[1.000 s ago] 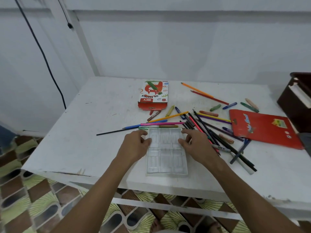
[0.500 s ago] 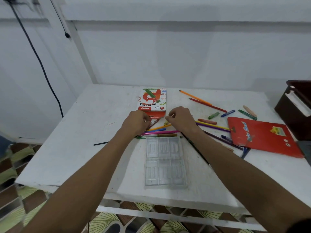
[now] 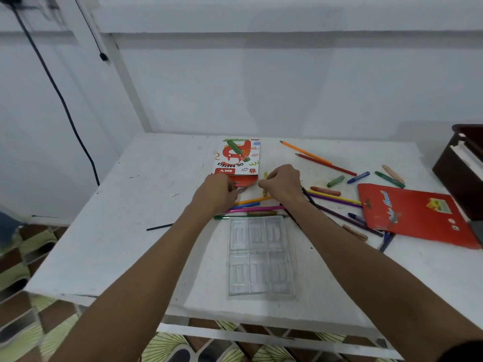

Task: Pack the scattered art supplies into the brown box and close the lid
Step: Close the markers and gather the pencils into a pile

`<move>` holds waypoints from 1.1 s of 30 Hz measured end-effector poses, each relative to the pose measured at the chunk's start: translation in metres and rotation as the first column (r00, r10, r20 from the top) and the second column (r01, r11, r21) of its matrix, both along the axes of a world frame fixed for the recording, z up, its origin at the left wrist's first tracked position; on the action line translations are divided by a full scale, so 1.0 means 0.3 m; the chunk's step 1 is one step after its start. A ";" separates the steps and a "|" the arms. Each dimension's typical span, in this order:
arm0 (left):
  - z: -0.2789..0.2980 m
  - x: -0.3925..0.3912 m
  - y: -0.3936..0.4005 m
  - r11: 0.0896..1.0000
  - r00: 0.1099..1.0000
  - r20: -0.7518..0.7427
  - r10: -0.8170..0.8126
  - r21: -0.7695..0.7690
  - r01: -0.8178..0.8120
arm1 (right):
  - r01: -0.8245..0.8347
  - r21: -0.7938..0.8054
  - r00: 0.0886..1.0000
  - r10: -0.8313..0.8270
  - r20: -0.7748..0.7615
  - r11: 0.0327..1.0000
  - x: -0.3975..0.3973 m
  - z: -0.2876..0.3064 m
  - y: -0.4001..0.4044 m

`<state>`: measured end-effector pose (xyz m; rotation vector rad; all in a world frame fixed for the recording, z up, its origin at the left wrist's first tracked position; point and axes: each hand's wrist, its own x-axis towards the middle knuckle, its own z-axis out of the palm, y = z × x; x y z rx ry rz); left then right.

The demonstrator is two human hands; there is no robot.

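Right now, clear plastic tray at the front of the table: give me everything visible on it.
The clear plastic tray is a see-through moulded insert, seemingly thin plastic, with six rectangular pockets in two rows of three, all empty. It lies flat on the white table near the front edge, long side running away from the camera. Neither hand touches it. A green pencil lies along its far edge; contact unclear.

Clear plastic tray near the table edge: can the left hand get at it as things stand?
Probably yes. The clear plastic tray lies bare between both forearms, nothing on top. The left hand sits just beyond it by the oil pastel box.
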<state>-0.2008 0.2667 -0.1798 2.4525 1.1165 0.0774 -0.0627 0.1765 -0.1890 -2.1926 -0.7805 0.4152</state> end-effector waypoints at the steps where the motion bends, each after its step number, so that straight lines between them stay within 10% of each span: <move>1: 0.012 -0.017 -0.004 1.000 1.000 0.023 0.021 -0.001 -0.021 | -0.001 0.017 1.000 0.001 -0.005 1.000 -0.010 0.018 -0.015; 13: 0.018 -0.269 -0.247 0.958 0.952 0.223 0.211 -0.242 -0.156 | -0.278 -0.015 0.952 0.273 -0.140 0.961 -0.232 0.050 -0.240; 33: -0.060 -0.277 -0.294 0.979 0.954 0.261 0.144 -0.179 -0.099 | -0.531 -0.071 0.847 0.526 -0.078 0.845 -0.274 -0.012 -0.256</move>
